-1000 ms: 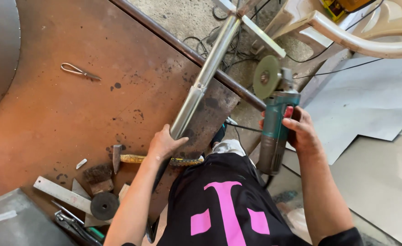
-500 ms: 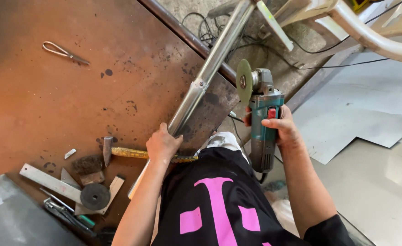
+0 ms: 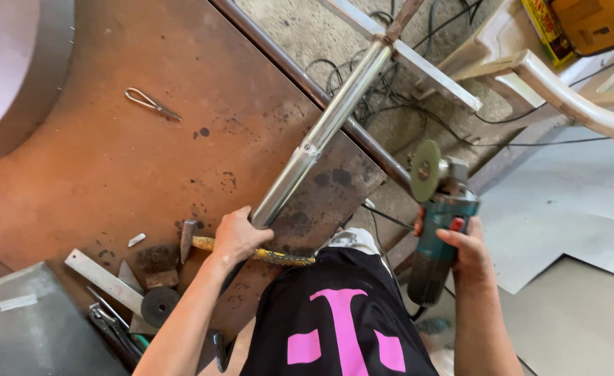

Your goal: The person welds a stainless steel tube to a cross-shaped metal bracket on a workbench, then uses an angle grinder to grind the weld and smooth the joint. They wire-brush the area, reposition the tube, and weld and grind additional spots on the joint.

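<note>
— What are your hands doing?
— My left hand (image 3: 241, 233) fingers wrap the shiny pipe (image 3: 321, 136), middle of the frame, on the rusty surface (image 3: 98, 174). My right hand (image 3: 463, 244) fingers grip the green grinder (image 3: 435, 230).
— Any tips?
— Hold the pipe tight, I think, and keep the disc (image 3: 425, 170) steady.

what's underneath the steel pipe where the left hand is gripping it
The rusty steel table lies under the steel pipe; a yellow-handled hammer sits beside the left hand, which hides the pipe's end.

Shiny steel pipe (image 3: 321, 132), teal grinder (image 3: 435, 230)
</note>
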